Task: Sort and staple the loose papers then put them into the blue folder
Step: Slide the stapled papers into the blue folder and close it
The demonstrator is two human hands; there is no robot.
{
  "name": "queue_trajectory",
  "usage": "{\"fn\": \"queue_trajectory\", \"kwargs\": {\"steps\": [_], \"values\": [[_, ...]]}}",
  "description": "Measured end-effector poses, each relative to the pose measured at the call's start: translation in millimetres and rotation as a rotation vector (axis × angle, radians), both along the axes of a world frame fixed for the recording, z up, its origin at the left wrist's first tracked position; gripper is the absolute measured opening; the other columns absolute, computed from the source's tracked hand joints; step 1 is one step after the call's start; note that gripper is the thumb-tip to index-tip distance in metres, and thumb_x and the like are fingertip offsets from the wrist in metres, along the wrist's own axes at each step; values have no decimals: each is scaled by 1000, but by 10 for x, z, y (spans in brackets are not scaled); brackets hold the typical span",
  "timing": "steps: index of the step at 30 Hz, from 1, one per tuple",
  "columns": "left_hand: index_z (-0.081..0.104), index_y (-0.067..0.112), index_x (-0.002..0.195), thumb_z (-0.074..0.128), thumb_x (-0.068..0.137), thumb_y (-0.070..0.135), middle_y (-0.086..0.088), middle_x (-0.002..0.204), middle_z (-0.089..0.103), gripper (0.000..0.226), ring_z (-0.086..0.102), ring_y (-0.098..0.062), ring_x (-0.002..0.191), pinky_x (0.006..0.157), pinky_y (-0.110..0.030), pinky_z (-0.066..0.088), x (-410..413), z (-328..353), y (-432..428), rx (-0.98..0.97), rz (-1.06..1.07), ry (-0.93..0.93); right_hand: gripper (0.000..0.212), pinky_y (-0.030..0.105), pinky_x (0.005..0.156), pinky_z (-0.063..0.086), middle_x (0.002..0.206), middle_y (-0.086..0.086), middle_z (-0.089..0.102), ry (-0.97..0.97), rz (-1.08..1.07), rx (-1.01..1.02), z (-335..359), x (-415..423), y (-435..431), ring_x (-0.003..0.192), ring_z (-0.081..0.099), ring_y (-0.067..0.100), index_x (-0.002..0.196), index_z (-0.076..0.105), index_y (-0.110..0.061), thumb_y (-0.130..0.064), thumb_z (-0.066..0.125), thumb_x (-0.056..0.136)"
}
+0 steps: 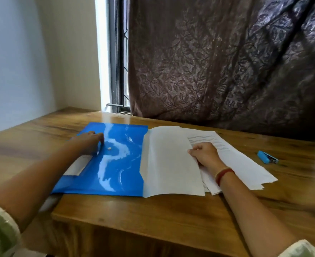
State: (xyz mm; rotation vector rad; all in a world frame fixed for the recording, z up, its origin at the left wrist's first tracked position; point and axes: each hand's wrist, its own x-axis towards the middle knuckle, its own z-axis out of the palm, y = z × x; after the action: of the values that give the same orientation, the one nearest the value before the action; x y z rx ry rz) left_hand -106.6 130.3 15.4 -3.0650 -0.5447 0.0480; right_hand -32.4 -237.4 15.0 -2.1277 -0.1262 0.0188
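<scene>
Right grip (204,154): fingers curled, pinching the right edge of a paper bundle (171,164). The bundle arches slightly off the bench (153,216). Its left edge meets the right edge of the blue folder (119,164); cannot tell whether it is inside the pocket. Red bracelet (224,175) on that wrist.

Left grip (90,143): laid palm-down on the folder's upper left part with the fingers roughly straight, pinching nothing. Fingertips just beside the snap button (109,148).

The folder lies flat on the bench, left of centre, with glare across its cover. A white sheet (77,166) shows at its left edge, beneath the left forearm.

Loose sheets (245,164) are fanned out on the bench under and to the right of the right grip, printed text on the top one. Blue stapler (267,157) on the bench right of the sheets, apart from them.

Behind the bench: patterned dark curtain (227,62), window (118,52) at its left.
</scene>
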Motion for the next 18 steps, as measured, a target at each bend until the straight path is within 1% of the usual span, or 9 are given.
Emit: {"fn": "queue_trajectory", "kwargs": {"steps": [2, 3, 5, 7, 8, 11, 13, 15, 18], "values": [[55, 25, 123, 61, 87, 22, -7, 120, 54, 36, 56, -26, 110, 93, -34, 47, 52, 70, 25, 78, 34, 84, 20, 34, 73, 54, 82, 16, 68, -60, 22, -43, -19, -15, -19, 78, 66, 28, 81, 67, -5, -23, 67, 90], [59, 23, 119, 60, 86, 22, -5, 118, 58, 33, 58, -25, 109, 93, -35, 49, 76, 106, 20, 125, 34, 69, 22, 33, 70, 55, 78, 14, 67, -91, 43, -67, -19, -27, 34, 74, 65, 27, 77, 66, -7, -24, 66, 90], [67, 19, 107, 59, 87, 23, -5, 114, 64, 21, 61, -26, 106, 92, -37, 51, 187, 146, -151, 109, -14, -121, 26, 26, 58, 48, 68, 5, 60, -152, 81, -129, -26, -60, 149, 65, 59, 18, 70, 58, -16, -29, 61, 93], [68, 16, 105, 65, 89, 29, -8, 116, 65, 21, 60, -29, 110, 96, -38, 47, 335, 165, -584, -124, -170, -323, 27, 21, 58, 39, 68, -4, 55, -202, 119, -154, -50, -98, 225, 63, 54, 12, 71, 53, -23, -34, 56, 96], [66, 16, 112, 65, 90, 34, -11, 124, 62, 29, 56, -30, 116, 100, -39, 43, 384, 156, -855, -256, -254, -370, 25, 20, 59, 39, 71, -5, 56, -219, 150, -168, -69, -116, 260, 65, 55, 12, 75, 55, -23, -35, 55, 96], [48, 23, 138, 54, 92, 53, -10, 147, 40, 56, 40, -29, 134, 113, -45, 30, 466, 47, -1657, -475, -364, -331, 19, 19, 62, 40, 81, -4, 62, -243, 200, -229, -82, -111, 253, 76, 59, 15, 90, 64, -19, -34, 54, 97], [33, 31, 148, 39, 90, 69, -5, 158, 25, 70, 24, -28, 144, 118, -55, 16, 482, -51, -2019, -428, -348, -235, 15, 20, 67, 42, 90, -4, 63, -279, 141, -253, -20, -39, 152, 84, 59, 14, 98, 66, -18, -30, 57, 95], [22, 35, 151, 29, 88, 76, -1, 163, 10, 76, 8, -27, 150, 115, -63, 3, 529, -171, -2102, -257, -301, -139, 18, 24, 75, 44, 99, -1, 65, -321, 9, -288, 78, 57, -29, 90, 56, 15, 104, 65, -16, -29, 59, 94], [18, 36, 152, 24, 86, 79, -2, 164, 4, 78, 0, -28, 151, 113, -67, -3, 551, -278, -1937, -136, -227, -59, 23, 27, 74, 41, 105, 5, 65, -325, -142, -360, 201, 119, -343, 89, 55, 17, 104, 63, -14, -34, 60, 93]]}}
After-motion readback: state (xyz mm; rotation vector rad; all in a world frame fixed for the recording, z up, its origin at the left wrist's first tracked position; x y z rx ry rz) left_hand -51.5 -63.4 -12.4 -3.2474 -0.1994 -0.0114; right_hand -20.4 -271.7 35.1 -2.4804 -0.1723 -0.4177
